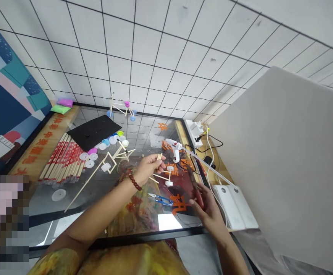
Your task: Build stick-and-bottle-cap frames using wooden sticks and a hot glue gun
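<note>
My left hand [149, 168], with a bead bracelet on its wrist, pinches a few short pieces of wooden stick [159, 156] over the middle of the glass table. At the table's right side, my right hand [209, 210] is closed around what look like red-handled pliers [198, 196], their dark head pointing away from me. Just beyond my left fingers lies a white glue gun [174, 148]. A small stick frame with white wheels [169, 175] sits beside that hand, partly hidden. Blue-handled thread snips [162, 199] lie between my hands.
Left of centre stands a larger stick frame [116, 156]. Plastic wheels [106, 143], a black sheet [93, 131] and wrapped chopsticks [65, 158] are further left. A finished stick model [123, 109] stands at the back. Cables and a white power bank [235, 206] line the right edge.
</note>
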The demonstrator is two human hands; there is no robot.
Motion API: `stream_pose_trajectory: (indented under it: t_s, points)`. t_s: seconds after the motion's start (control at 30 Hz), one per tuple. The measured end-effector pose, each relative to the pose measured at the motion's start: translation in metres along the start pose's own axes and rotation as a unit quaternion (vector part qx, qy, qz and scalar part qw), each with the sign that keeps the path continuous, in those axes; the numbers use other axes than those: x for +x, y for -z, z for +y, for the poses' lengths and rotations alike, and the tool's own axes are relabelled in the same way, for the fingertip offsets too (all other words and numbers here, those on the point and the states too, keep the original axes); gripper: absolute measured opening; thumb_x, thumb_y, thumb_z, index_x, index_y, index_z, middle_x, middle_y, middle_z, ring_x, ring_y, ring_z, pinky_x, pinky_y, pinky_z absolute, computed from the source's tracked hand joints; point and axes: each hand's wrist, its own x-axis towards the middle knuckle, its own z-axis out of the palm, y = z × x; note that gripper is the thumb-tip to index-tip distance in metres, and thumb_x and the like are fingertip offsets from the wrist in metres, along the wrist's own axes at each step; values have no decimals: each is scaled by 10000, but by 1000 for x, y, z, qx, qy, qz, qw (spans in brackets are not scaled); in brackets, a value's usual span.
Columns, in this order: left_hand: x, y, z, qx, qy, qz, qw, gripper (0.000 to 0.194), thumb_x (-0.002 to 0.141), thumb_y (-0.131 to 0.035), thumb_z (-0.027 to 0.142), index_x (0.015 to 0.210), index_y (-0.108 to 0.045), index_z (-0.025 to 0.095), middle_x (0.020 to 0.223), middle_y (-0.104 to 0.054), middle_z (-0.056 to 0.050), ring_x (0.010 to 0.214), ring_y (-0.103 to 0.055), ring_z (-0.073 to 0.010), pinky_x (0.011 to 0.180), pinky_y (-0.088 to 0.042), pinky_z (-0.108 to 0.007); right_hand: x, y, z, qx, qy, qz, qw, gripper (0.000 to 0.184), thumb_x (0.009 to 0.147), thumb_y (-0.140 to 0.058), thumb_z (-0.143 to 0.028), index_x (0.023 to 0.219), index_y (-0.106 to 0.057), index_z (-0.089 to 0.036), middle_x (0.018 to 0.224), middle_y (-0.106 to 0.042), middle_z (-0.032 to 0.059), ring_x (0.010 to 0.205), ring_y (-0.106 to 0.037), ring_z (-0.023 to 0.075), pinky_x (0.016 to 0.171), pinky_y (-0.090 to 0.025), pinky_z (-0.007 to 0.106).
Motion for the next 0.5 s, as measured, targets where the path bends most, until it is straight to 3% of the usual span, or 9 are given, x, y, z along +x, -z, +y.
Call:
stream_pose_trajectory:
  t_s: [0.07,0.17,0.27,0.33,0.43,0.5]
  points:
    - [-3,-3,2,-5,25,-15,1000,121,825,-673,123,944,-689,110,681,-696,-33,560,-647,-102,565,-508,-205,8,-12,-23,103,-18,-27,994,553,778,-754,-377,1257,-498,-276,1133,-648,68,952,-656,214,848,-548,367]
    - [-5,-5,6,-38,62,-14,997,108,831,-665,103,937,-680,115,761,-731,-64,678,-710,-144,702,-572,-277,23,-27,-52,257,-73,-87,960,348,686,-766,-230,980,-582,-250,998,-674,42,901,-653,209,749,-534,318]
    - [-5,-3,11,-74,79,2,994,49,843,-650,87,877,-665,119,835,-750,-88,785,-735,-171,804,-581,-328,39,-34,-66,381,-102,-152,906,190,595,-704,-153,723,-577,-216,948,-685,52,794,-616,190,591,-461,272]
    - [-4,-1,14,-91,84,14,992,40,848,-648,83,856,-661,120,859,-755,-91,808,-737,-173,830,-578,-337,46,-36,-68,402,-100,-178,893,159,565,-692,-157,680,-595,-207,922,-683,46,732,-581,172,567,-432,272]
    - [-4,0,17,-122,90,19,988,35,849,-659,84,853,-659,120,882,-758,-92,830,-739,-169,885,-565,-342,54,-43,-67,316,-80,-171,930,225,620,-743,-232,838,-688,-219,850,-653,21,689,-548,162,615,-457,301]
    - [-4,1,16,-153,93,16,984,43,845,-669,81,855,-652,119,899,-760,-99,860,-741,-168,938,-545,-338,59,-52,-66,213,-19,-101,972,241,673,-784,-318,874,-690,-225,865,-623,20,747,-561,181,701,-489,338]
